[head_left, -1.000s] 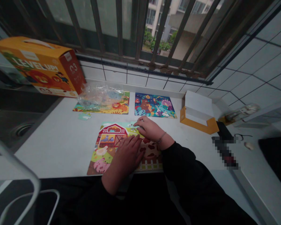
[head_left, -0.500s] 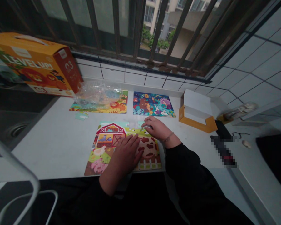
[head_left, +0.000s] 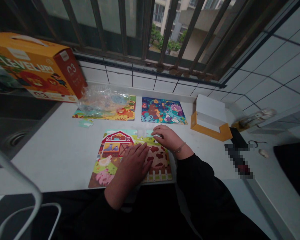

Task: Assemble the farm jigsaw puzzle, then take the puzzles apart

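Barred window point(head_left: 123, 30) above white tiles point(head_left: 120, 79); greenery point(head_left: 174, 45) outside.

Materials and finishes. Farm jigsaw puzzle point(head_left: 106, 166): printed cardboard, smooth and nearly matt, with fine cut seams at the gap in its upper edge. Night-forest puzzle point(head_left: 163, 110): similar smooth printed card. Clear bag point(head_left: 102, 101): thin plastic film, crinkled and glossy. "LEVEL UP!" carton point(head_left: 37, 71): smooth printed cardboard. Yellow box point(head_left: 210, 130): cardboard, its inside plain matt white. Countertop point(head_left: 55, 150): smooth, pale, faintly sheened. Wall tiles point(head_left: 120, 80): smooth, glaze-like. Window bars point(head_left: 122, 30): dull metal. Sleeve point(head_left: 202, 176): matt black cloth.
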